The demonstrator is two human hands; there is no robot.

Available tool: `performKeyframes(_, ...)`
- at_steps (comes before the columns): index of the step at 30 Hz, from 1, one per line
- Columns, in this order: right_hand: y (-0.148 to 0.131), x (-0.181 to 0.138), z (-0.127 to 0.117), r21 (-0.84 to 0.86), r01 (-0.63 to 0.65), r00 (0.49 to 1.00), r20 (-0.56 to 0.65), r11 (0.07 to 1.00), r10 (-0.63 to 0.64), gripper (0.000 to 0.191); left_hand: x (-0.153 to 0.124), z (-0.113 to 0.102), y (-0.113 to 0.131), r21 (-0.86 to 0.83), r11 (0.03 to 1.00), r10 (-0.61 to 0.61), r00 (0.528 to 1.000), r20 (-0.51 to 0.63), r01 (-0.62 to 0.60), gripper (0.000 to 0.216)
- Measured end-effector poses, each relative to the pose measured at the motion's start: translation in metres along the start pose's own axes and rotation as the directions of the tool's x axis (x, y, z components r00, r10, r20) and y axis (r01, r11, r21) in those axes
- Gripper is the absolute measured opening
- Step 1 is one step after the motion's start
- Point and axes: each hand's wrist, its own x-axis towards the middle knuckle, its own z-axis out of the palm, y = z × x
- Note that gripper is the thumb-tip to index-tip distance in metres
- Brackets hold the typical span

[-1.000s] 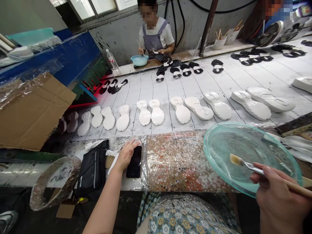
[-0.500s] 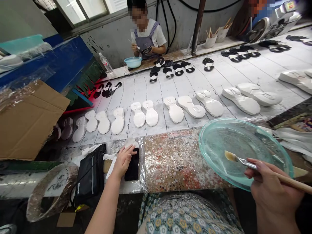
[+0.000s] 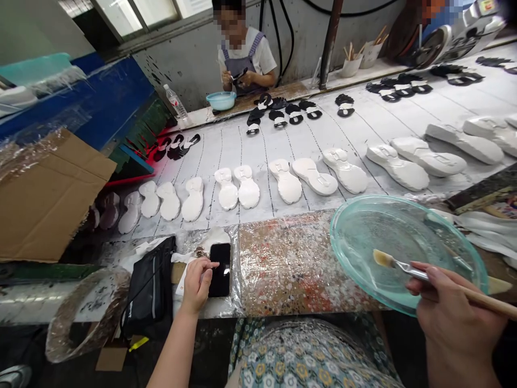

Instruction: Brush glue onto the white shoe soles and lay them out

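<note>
My left hand (image 3: 197, 283) is at the black smartphone (image 3: 220, 272), which lies flat on plastic film. Its index finger reaches out onto the screen while the other fingers are loosely bent, and nothing is held in it. In my right hand (image 3: 452, 312) is a paintbrush (image 3: 422, 274) with a wooden handle, gripped near the metal ferrule. The pale bristles hang over a round translucent green basin (image 3: 343, 258) with whitish liquid low inside. Beyond, a row of white shoe soles (image 3: 286, 183) lies on the white conveyor belt (image 3: 291, 143).
Black shoe uppers (image 3: 295, 113) lie along the belt's far side, where a co-worker (image 3: 248, 59) holds a dark piece near a small blue bowl (image 3: 221, 101). To the left are a cardboard flap (image 3: 52, 199), a black bag (image 3: 149, 291) and a tape roll (image 3: 86, 318).
My left hand has drawn back toward me, from the white cloth above the phone to its screen. One more sole shows at the right of the belt. My right hand holds the brush almost still.
</note>
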Motion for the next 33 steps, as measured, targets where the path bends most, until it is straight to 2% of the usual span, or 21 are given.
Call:
performKeyframes(4,-0.002,-0.002,0.002,-0.002,0.029,1.000,0.012,1.000,-0.029,0.005,0.003,-0.001,0.004,0.029,1.000,-0.004,0.997,0.071,0.002,0.026)
performKeyframes(8,-0.003,-0.002,0.001,0.005,-0.010,1.000,0.003,1.000,0.010,0.005,0.007,-0.002,0.007,0.067,0.998,-0.024,0.992,0.120,0.016,0.026)
performKeyframes(18,0.004,0.005,-0.001,0.014,-0.002,1.000,0.011,1.000,0.002,0.005,0.010,0.002,0.005,0.125,0.992,-0.048,0.989,0.143,0.031,0.029)
performKeyframes(23,0.003,0.008,-0.002,0.038,-0.039,0.998,0.041,0.999,0.038,0.010,0.003,-0.007,-0.001,0.142,0.990,-0.016,0.992,0.122,-0.002,0.025)
performKeyframes(25,0.003,0.009,-0.004,0.054,-0.057,0.998,0.043,0.997,0.055,0.010,-0.005,-0.011,-0.005,0.177,0.984,-0.009,0.992,0.125,-0.014,0.035)
performKeyframes(29,0.002,0.011,-0.006,0.076,-0.064,0.998,0.028,0.995,0.062,0.008,-0.024,-0.014,-0.012,0.257,0.966,-0.010,0.979,0.201,-0.043,0.074)
performKeyframes(33,0.002,0.013,-0.005,0.068,-0.060,0.998,0.015,0.996,0.059,0.006,-0.033,-0.009,-0.016,0.292,0.956,-0.037,0.976,0.215,-0.028,0.082)
